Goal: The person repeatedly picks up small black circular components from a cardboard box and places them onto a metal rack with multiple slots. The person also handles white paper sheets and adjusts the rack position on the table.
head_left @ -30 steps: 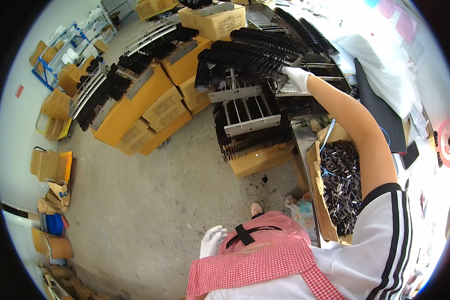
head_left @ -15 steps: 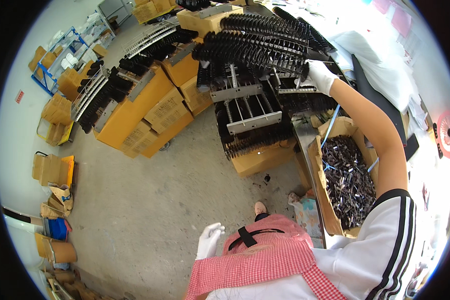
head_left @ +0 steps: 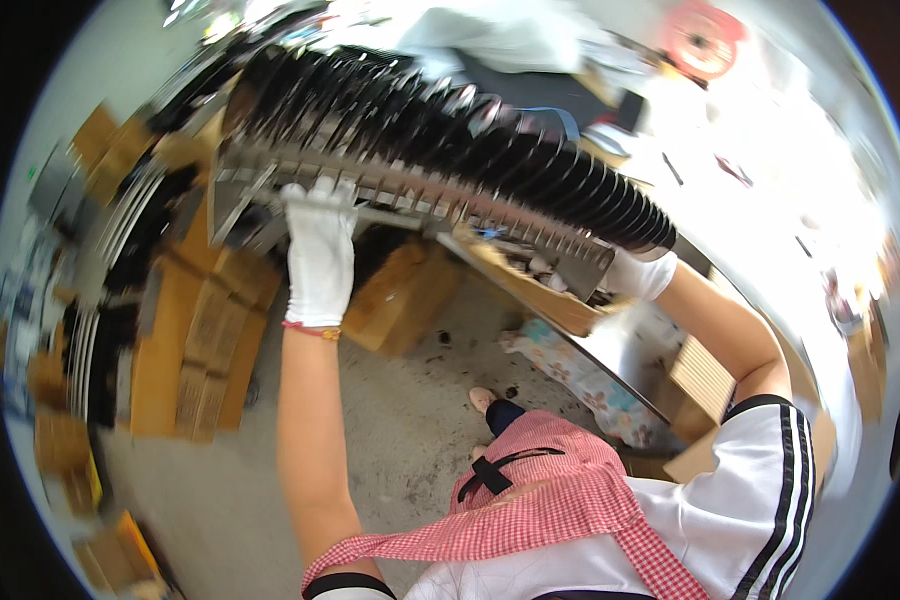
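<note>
A long metal rack (head_left: 410, 196) with a dense row of black, glossy disc-like pieces (head_left: 530, 165) stretches across in front of me, held up in both hands. My left hand (head_left: 320, 245), in a white glove, is closed on the rack's lower bar toward its left end. At the right end my right hand (head_left: 642, 275), also gloved in white, grips the rack; its fingers are mostly hidden behind it. Beneath the rack, a cardboard box (head_left: 560, 308) is partly covered. Motion blurs the rack's left part.
A white worktable (head_left: 770, 230) lies beyond and to the right, with white plastic sheeting (head_left: 490, 40) and a red fan (head_left: 703, 38). Stacked cardboard boxes (head_left: 205, 345) and more loaded racks (head_left: 130, 230) stand at left. A flower-patterned bag (head_left: 595, 385) hangs by the table's edge.
My view has swung right. The rack has come off the pile toward me. My left hand rose from my waist and took hold of it, while my right hand kept its end.
</note>
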Available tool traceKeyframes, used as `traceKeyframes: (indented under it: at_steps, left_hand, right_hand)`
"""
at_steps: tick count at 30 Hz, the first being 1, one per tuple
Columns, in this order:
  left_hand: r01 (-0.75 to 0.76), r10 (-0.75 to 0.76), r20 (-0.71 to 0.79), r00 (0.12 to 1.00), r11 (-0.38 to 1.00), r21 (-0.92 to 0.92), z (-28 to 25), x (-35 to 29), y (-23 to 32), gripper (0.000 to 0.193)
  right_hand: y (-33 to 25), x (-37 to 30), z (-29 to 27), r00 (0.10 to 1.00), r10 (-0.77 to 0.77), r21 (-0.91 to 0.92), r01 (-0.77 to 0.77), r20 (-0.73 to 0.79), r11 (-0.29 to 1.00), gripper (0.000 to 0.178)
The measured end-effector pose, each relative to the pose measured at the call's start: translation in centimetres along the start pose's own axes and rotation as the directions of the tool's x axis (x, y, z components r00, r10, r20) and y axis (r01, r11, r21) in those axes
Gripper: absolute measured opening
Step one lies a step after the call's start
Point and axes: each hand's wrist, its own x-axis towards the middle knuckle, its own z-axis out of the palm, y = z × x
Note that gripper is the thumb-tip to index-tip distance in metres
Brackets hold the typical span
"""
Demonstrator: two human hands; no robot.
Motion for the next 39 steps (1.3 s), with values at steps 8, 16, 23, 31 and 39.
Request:
traceKeyframes:
  at_steps: [8,16,23,31,39]
  left_hand:
    - [0.153,0.023,0.452,0.892,0.925,-0.349,17.2,2.6,-6.3,0.036]
    - [0.456,-0.153,0.568,0.808,0.773,-0.441,36.9,8.6,-16.7,0.024]
    - [0.069,-0.102,0.385,0.917,0.993,0.098,49.2,13.0,-31.6,0.020]
    - [0.362,-0.334,0.259,0.906,0.930,-0.065,51.5,16.8,-41.6,0.017]
    - [0.521,-0.485,0.206,0.850,0.829,-0.201,52.0,18.0,-43.2,0.015]
  right_hand:
    - [2.8,-21.5,-3.4,0.955,0.020,-0.067,-0.041,-0.295,0.997,0.041]
    - [4.3,-38.9,-10.2,0.551,0.252,0.486,0.332,-0.795,0.808,0.055]
    - [-0.5,-47.3,-17.2,0.451,-0.302,-0.290,0.098,-0.840,0.952,0.049]
    - [-7.4,-41.0,-24.0,0.433,-0.433,-0.299,0.344,-0.791,0.890,0.054]
    - [-9.0,-38.1,-29.3,0.250,-0.233,-0.069,0.528,-0.940,0.846,0.035]
